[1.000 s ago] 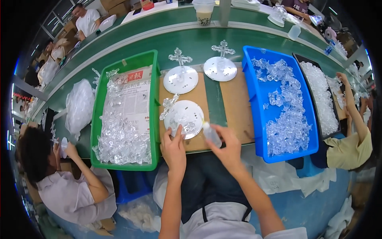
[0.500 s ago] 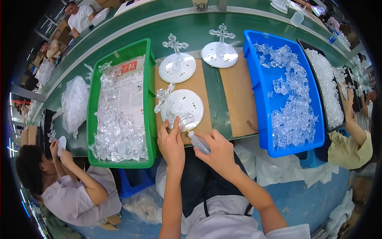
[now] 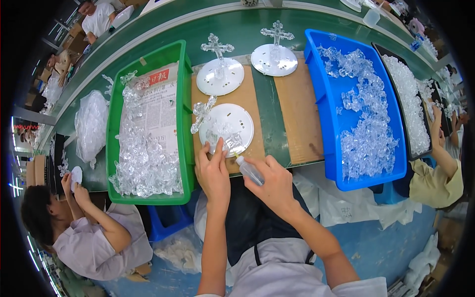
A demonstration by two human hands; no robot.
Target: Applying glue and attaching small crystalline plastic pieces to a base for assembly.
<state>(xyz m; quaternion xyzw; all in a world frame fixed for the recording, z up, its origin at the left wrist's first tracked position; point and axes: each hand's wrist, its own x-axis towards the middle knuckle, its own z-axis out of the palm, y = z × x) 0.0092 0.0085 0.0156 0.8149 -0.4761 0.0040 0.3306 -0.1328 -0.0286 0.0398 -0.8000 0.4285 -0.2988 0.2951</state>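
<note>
The squeeze bottle (image 3: 251, 172) is small and translucent, frosted along its body, with a narrow yellowish tip. It leans, tip up and to the left, at the near right edge of a white disc (image 3: 232, 116); whether the tip touches cannot be told. The right hand (image 3: 274, 184) has its grip closed around the bottle, fingers wrapped over its side.

The disc is round, glossy and flat, dotted with small dark slots and holes, and sits at the front of the cardboard (image 3: 297, 119). Clear, glassy plastic (image 3: 231, 140) covers its near part, and a clear ornate cross (image 3: 203, 114) slants out past its left edge. The left hand (image 3: 213, 175) has its fingertips at the plastic by the disc's near rim; how tight its grip is, I cannot tell.

Beyond stand two upright crosses (image 3: 216, 47) (image 3: 277, 34) on similar discs. A green tray (image 3: 185, 128) to the left and a blue tray (image 3: 324, 89) to the right hold clear pieces on the green worktop (image 3: 276, 129).
</note>
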